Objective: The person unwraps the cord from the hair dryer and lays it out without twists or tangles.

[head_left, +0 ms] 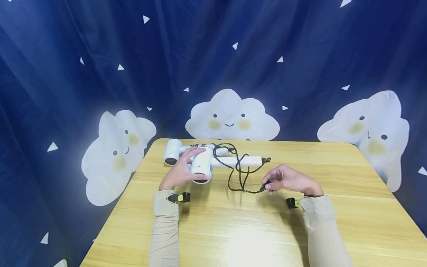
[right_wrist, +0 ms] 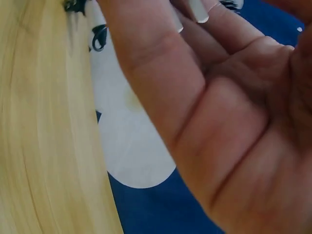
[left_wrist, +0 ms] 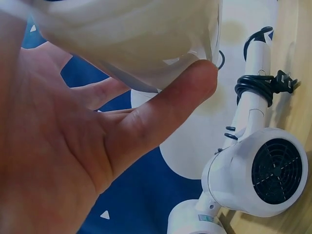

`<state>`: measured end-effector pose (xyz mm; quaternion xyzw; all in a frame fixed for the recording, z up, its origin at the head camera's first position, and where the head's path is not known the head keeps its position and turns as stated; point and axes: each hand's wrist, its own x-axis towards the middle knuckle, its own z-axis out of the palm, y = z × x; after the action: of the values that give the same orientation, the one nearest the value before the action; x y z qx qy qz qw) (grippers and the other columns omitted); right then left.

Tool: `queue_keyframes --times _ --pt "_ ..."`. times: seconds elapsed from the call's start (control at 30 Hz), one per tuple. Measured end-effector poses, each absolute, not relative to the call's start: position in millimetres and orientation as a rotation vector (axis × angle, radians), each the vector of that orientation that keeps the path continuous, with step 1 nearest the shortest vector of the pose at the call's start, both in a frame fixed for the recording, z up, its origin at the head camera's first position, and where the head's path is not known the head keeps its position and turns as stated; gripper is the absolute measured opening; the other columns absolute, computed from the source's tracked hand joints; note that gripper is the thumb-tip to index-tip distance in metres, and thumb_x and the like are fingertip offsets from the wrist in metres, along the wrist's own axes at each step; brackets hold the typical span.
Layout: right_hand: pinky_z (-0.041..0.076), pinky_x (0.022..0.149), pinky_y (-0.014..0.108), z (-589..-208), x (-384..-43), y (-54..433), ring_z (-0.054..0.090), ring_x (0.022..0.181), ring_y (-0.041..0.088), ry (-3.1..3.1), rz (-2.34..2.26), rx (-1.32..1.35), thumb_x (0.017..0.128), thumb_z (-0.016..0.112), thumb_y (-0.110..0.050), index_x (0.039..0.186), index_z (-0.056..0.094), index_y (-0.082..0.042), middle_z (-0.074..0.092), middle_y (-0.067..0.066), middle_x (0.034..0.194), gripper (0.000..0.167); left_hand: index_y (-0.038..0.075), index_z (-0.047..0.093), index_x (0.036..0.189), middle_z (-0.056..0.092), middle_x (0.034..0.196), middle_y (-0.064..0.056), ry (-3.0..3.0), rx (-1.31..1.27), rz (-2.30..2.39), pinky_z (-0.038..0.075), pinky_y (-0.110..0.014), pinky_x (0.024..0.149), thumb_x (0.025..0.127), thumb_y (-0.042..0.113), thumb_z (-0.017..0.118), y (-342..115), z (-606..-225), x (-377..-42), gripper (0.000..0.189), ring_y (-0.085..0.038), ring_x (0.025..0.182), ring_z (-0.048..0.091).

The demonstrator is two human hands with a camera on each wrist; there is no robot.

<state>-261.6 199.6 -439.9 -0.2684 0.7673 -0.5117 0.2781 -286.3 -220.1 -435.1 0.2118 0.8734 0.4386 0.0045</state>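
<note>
My left hand grips the round head of a white hair dryer, thumb on the near side. Its white handle points right, and a loosely looped black cord comes off its end. My right hand pinches the black plug end of that cord between thumb and fingers. The left wrist view shows the held dryer's head close up above my thumb. In the right wrist view my palm and fingers hide the plug.
Behind the held dryer, another white hair dryer lies at the table's back left. The left wrist view shows a dryer with its black cord wound round the handle, and part of another. A blue cloud-patterned curtain hangs behind the wooden table.
</note>
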Motion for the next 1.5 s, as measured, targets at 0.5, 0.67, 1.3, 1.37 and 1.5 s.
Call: queue_keyframes --times 0.5,0.67,1.3,1.37,1.5 --pt "0.061 0.092 0.04 -440 -262 196 0.077 0.096 0.031 2.285 -1.533 -0.337 0.096 0.067 -0.002 0.125 0.061 0.017 0.07 0.031 0.12 0.036 0.04 0.051 0.149 0.035 0.165 -0.005 2.702 0.73 1.416 0.045 -0.055 0.114 0.065 0.039 0.099 -218 -432 -285 0.096 -0.031 0.146 0.042" --pt "0.061 0.09 0.031 -438 -263 197 0.077 0.094 0.023 2.421 -1.557 -0.238 0.095 0.07 -0.006 0.125 0.064 0.013 0.072 0.026 0.117 0.036 0.038 0.051 0.149 0.034 0.166 -0.008 2.683 0.721 1.422 0.044 -0.056 0.113 0.064 0.037 0.099 -217 -430 -283 0.097 -0.036 0.142 0.046" --pt "0.058 0.081 0.015 -435 -265 195 0.075 0.085 0.0 2.59 -1.955 -0.124 0.097 0.072 -0.014 0.126 0.066 0.01 0.077 0.02 0.112 0.038 0.043 0.053 0.145 0.042 0.157 0.006 2.657 0.78 1.347 0.047 -0.052 0.106 0.064 0.04 0.098 -207 -431 -282 0.093 -0.031 0.129 0.055" --pt "0.059 0.082 0.017 -434 -265 194 0.076 0.085 0.001 2.555 -2.042 -0.132 0.096 0.072 -0.011 0.126 0.065 0.013 0.08 0.009 0.104 0.038 0.044 0.053 0.144 0.042 0.157 0.007 2.659 0.772 1.333 0.047 -0.051 0.106 0.064 0.04 0.099 -206 -432 -282 0.092 -0.031 0.129 0.054" --pt "0.059 0.082 0.02 -430 -265 192 0.077 0.082 0.004 2.419 -2.269 -0.141 0.095 0.072 -0.002 0.124 0.061 0.021 0.078 -0.009 0.095 0.039 0.045 0.053 0.144 0.041 0.158 0.007 2.659 0.775 1.314 0.047 -0.051 0.106 0.064 0.042 0.098 -205 -434 -283 0.092 -0.03 0.13 0.053"
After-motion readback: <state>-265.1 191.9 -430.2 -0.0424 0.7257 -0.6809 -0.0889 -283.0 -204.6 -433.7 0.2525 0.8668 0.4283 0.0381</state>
